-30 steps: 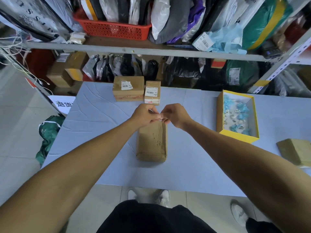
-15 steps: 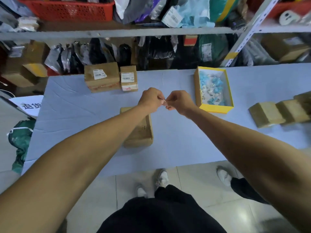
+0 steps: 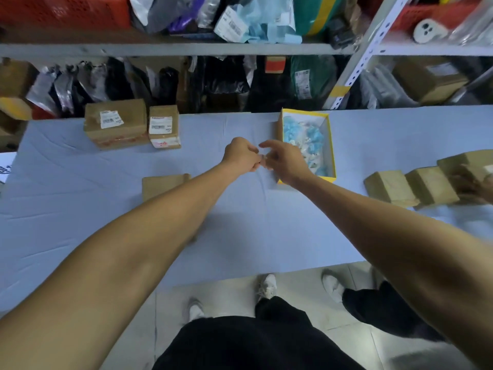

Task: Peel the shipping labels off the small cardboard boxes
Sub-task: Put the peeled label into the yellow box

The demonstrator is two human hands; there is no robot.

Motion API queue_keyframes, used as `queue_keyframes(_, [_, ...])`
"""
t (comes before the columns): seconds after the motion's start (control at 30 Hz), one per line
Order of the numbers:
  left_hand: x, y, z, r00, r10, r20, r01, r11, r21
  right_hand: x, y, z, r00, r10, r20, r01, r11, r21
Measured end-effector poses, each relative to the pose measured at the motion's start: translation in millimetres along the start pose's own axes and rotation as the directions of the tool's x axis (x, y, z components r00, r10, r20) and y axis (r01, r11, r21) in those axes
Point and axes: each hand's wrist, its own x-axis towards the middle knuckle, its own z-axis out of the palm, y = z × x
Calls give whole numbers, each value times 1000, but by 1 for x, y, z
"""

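Note:
My left hand (image 3: 241, 154) is curled and my right hand (image 3: 284, 161) meets it fingertip to fingertip above the table, just left of the yellow box (image 3: 331, 145). Both pinch a small pale label scrap (image 3: 262, 157), which is mostly hidden, and my right forefinger is lifted. A bare cardboard box (image 3: 162, 184) lies partly under my left forearm. At the back left stand a bigger labelled box (image 3: 116, 124) and a small labelled box (image 3: 164, 126), each with a white shipping label on it.
The yellow box holds several blue and white scraps. Three bare boxes (image 3: 390, 186) sit in a row at the right, with another person's hand (image 3: 477, 188) beside them. Shelves (image 3: 186, 48) full of parcels stand behind the blue-covered table (image 3: 66, 169).
My view and both hands have shifted right, away from the bare box and toward the yellow box. My right fingers have loosened from a tight pinch, and the forefinger has lifted.

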Motion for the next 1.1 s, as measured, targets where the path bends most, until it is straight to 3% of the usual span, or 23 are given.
queue_keyframes(0.17, [35, 12, 43, 995, -98, -23, 92, 980, -177, 29, 45, -26, 998, -8, 58, 15, 994, -108])
queue_keyframes(0.3, [60, 22, 80, 963, -271, 10, 251, 877, -410, 49, 72, -46, 998, 22, 66, -9, 981, -196])
queue_keyframes(0.4, [79, 35, 103, 949, -313, 23, 290, 848, -443, 65, 91, -54, 999, 42, 31, -31, 956, -293])
queue_keyframes(0.57, [115, 47, 132, 965, -246, 87, 259, 947, -191, 96, 137, -58, 976, 215, 43, -178, 891, -418])
queue_keyframes(0.77, [139, 52, 147, 984, -72, 163, 41, 982, 184, 115, 176, -66, 953, 274, 130, -193, 880, -434])
queue_keyframes(0.97, [147, 51, 153, 982, -62, 181, 7, 956, 295, 117, 187, -71, 957, 246, 156, -122, 825, -551])
queue_keyframes(1.1, [145, 50, 157, 984, -52, 171, -5, 948, 318, 117, 190, -72, 947, 253, 197, -128, 862, -490])
